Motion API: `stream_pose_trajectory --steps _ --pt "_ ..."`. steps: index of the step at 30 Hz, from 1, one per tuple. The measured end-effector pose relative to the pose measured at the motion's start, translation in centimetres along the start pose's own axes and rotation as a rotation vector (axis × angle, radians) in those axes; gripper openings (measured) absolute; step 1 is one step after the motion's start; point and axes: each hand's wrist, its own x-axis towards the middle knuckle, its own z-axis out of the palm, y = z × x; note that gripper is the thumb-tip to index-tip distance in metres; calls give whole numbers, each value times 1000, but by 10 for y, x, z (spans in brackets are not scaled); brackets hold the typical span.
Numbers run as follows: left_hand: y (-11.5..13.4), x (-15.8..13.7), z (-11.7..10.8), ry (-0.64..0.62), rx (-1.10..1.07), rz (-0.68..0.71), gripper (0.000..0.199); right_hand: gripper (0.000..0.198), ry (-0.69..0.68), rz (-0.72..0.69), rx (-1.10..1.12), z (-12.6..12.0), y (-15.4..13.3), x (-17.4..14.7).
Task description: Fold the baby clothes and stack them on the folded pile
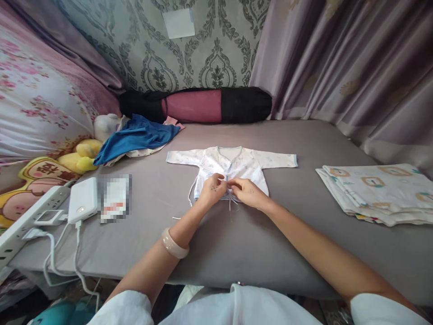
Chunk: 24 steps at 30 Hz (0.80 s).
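A small white baby shirt (219, 160) with light blue trim lies face up on the grey bed surface, its sleeves spread to both sides. My left hand (213, 189) and my right hand (248, 192) meet over the lower front of it. The fingers of both are pinched together at the shirt's thin tie strings (230, 202), whose loose ends dangle below. My fingers hide just how the strings run between them. Another white tie string (190, 192) hangs loose from the shirt's left side.
Folded printed cloths (372, 189) lie at the right. On the left are a blue garment (138, 133), plush toys (88, 153), a white power bank (83, 198), a blurred packet (115, 198) and a power strip (32, 221) with cables. A black and pink roll (194, 106) lies along the wall.
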Motion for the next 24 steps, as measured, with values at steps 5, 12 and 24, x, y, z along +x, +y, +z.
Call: stream_pose_trajectory --steps 5,12,24 --pt "0 -1 5 28 62 42 30 32 132 -136 -429 -23 4 -7" --pt "-3 -5 11 42 214 107 16 55 202 -129 -947 -38 39 -16" --pt "-8 -15 13 183 374 276 23 35 98 -131 -882 -58 -36 8"
